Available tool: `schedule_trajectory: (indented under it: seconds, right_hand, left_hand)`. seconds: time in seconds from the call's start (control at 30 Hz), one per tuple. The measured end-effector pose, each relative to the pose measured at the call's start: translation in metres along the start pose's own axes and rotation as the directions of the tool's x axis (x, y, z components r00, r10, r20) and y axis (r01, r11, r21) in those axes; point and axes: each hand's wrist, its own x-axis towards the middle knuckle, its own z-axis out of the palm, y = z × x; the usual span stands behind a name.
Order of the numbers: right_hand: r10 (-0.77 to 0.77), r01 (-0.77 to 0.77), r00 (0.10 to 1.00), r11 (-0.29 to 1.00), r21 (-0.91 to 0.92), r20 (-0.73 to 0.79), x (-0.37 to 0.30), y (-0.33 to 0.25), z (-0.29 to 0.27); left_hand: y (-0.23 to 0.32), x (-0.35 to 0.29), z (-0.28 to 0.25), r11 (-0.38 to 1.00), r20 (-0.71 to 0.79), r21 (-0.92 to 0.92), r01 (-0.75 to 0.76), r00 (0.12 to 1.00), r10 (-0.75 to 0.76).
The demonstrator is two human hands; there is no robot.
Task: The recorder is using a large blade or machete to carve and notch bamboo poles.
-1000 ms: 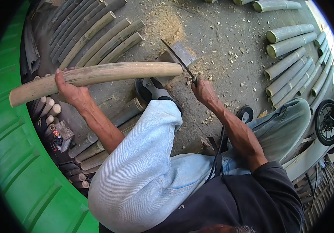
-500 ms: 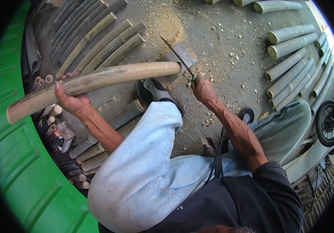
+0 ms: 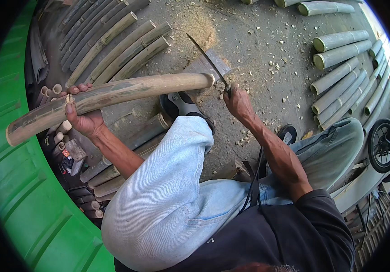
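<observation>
Left hand [image 3: 85, 121], clasped round pole [image 3: 145, 87], had rolled it, seemingly presenting a fresh face; pole's right end lay by block's [image 3: 198, 66] near edge. Right hand [image 3: 238, 103] gripped knife [image 3: 209, 60], blade apart.

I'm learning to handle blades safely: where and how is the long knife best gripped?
Probably by the handle, coming from the lower right, where the right hand holds it: the long, narrow blade points toward the upper left.

Your bamboo pole [image 3: 136, 89] looks smooth and matt with dark stained patches, your blade [image 3: 208, 60] dark metal, your jeans [image 3: 158, 195] faded denim, your shirt [image 3: 312, 222] matt dark cloth, the ground [image 3: 260, 97] rough and gritty.
</observation>
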Motion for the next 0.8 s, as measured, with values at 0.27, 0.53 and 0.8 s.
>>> schedule_trajectory:
  seconds: [0.27, 0.53, 0.8]
  right_hand:
    - [0.061, -0.059, 0.998, 0.996, -0.072, 0.024, 0.001, 0.054, -0.004]
    - [-0.063, 0.066, 0.998, 0.986, -0.155, 0.02, 0.005, 0.082, 0.015]
    - [-0.055, 0.055, 0.998, 0.988, -0.146, 0.004, 0.006, 0.088, 0.015]
  left_hand:
    - [0.017, 0.052, 0.04, 0.974, -0.039, 0.199, -0.113, 0.992, 0.123]
    - [0.069, 0.069, 0.084, 0.826, -0.024, 0.5, -0.261, 0.949, 0.314]
    - [0.089, 0.075, 0.078, 0.458, 0.096, 0.883, -0.102, 0.995, 0.036]
